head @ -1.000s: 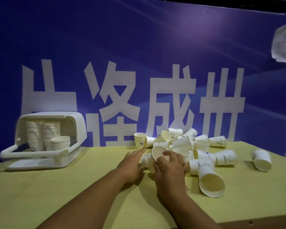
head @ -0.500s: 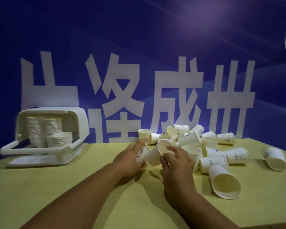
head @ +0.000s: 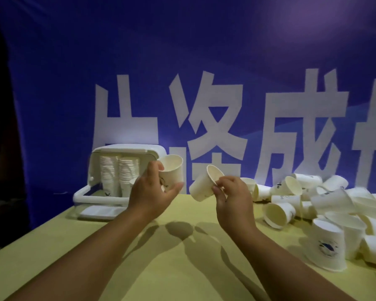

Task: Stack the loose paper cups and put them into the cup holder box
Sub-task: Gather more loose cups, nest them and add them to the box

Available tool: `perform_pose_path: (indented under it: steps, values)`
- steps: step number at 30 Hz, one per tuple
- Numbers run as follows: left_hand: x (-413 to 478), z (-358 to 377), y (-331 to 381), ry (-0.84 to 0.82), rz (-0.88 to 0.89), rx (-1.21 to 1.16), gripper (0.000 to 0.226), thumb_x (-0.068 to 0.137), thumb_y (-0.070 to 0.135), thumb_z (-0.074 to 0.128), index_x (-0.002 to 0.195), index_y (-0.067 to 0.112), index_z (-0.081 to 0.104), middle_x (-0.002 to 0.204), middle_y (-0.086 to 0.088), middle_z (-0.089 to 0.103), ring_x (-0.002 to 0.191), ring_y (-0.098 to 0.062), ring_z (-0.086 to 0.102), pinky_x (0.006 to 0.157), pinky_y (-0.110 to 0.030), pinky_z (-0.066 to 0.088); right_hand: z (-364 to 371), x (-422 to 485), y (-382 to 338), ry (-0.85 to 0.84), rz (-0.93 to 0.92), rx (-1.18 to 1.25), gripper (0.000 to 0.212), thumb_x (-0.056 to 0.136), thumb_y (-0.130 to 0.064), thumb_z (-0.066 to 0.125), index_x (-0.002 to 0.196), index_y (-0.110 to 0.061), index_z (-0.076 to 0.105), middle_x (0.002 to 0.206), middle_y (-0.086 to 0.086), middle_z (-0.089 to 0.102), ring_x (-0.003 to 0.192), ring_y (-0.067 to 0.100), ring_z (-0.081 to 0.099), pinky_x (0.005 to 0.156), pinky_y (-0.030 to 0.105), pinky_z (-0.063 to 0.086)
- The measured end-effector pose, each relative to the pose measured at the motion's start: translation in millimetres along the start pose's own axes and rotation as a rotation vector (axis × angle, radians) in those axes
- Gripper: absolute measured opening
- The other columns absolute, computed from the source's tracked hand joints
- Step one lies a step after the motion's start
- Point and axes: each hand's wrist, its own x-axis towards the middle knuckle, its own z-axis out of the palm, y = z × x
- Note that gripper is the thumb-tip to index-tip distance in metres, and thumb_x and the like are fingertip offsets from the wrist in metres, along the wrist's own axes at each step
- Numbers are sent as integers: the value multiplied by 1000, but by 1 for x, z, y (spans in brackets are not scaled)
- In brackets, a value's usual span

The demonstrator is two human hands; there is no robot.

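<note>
Head view: your left hand (head: 153,192) grips one upright cup (head: 172,171); your right hand (head: 230,195) pinches a second cup (head: 204,184) by its rim, tilted, above the table (head: 182,268). Nest them crooked and a rim may crumple. The box (head: 117,170) holds two tall stacks; roughly twenty loose cups lie in the pile (head: 323,211), hard to count exactly.

The left hand (head: 149,193) holds an upright paper cup (head: 172,172) above the yellow table (head: 161,268), in front of the open cup holder box (head: 100,170). The right hand (head: 231,197) pinches a tilted cup (head: 204,184) by its rim, apart from the first. Loose cups (head: 326,210) lie heaped at right.
</note>
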Motion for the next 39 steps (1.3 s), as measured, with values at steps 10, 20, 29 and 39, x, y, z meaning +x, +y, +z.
perform_pose_path:
  steps: [10,20,29,39]
  values:
    - [17,-18,-90,162,-29,75,21,102,46,38,100,28,49,97,3,54,85,-23,55,70,-44,55,82,43,-50,60,64,182,23,95,-20,64,117,-16,67,110,-11,48,105,8,49,91,20,42]
    - [25,-16,-98,-127,-113,369,18,105,45,34,110,30,42,111,4,51,98,-15,50,81,-35,47,122,62,-70,8,99,318,23,95,-15,63,117,-16,68,113,-10,47,102,7,48,82,10,36]
    - [17,-4,-100,-218,-236,171,41,95,47,62,122,34,34,131,5,51,114,-23,58,93,-45,54,131,49,-74,-185,-152,91,26,96,-18,62,121,-17,67,132,-3,50,117,13,49,92,11,34]
    - [15,0,-100,-94,-143,141,111,88,48,72,140,63,-25,164,-3,30,132,-31,53,99,-50,52,138,47,-75,-385,-290,-158,36,90,-16,70,125,-18,61,132,4,51,111,20,55,97,27,49]
